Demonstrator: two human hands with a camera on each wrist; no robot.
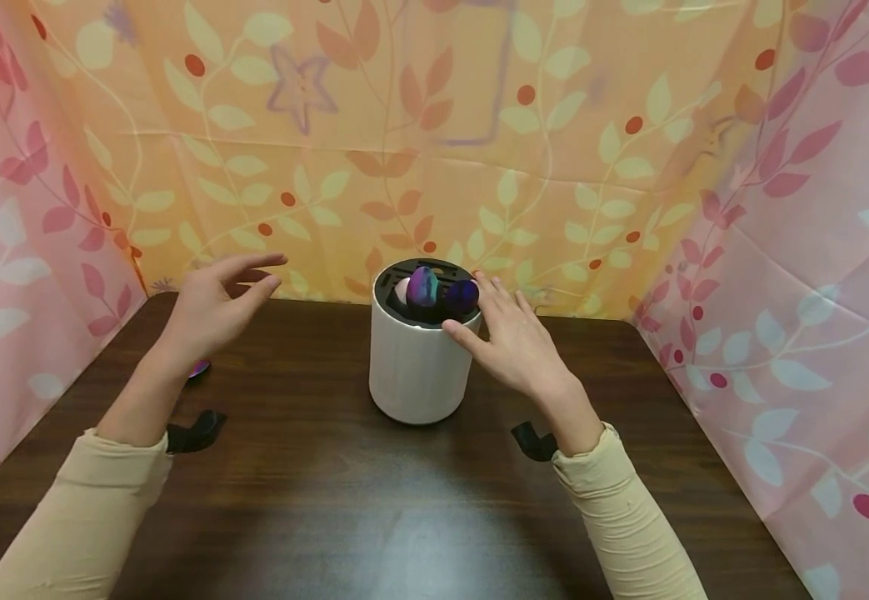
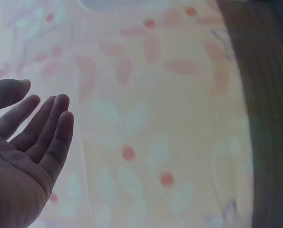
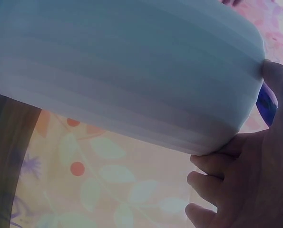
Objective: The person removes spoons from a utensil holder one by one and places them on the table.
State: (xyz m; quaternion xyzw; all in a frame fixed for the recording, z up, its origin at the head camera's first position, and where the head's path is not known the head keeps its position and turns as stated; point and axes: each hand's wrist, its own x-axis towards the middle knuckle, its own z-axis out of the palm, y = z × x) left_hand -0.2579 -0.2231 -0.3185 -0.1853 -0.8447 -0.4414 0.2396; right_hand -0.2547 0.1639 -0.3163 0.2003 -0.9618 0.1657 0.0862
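Note:
A white round utensil holder [image 1: 419, 375] with a black slotted top [image 1: 397, 273] stands upright on the table. Rounded spoon-like ends stick up from the slots, one iridescent purple-blue [image 1: 422, 287] and one dark purple [image 1: 462, 297], with a paler one beside them. My right hand [image 1: 512, 342] rests at the holder's right rim, its thumb on the near side and its fingers spread along the far side. To the left, my left hand [image 1: 217, 304] hovers in the air, holding nothing, its fingers loosely extended and the thumb apart from them.
A shiny purple piece [image 1: 199, 368] lies on the dark wooden table [image 1: 292, 500], partly hidden behind the left forearm. Black camera mounts [image 1: 197, 432] hang at both wrists. Patterned cloth walls [image 1: 254, 167] enclose the table at the back and both sides.

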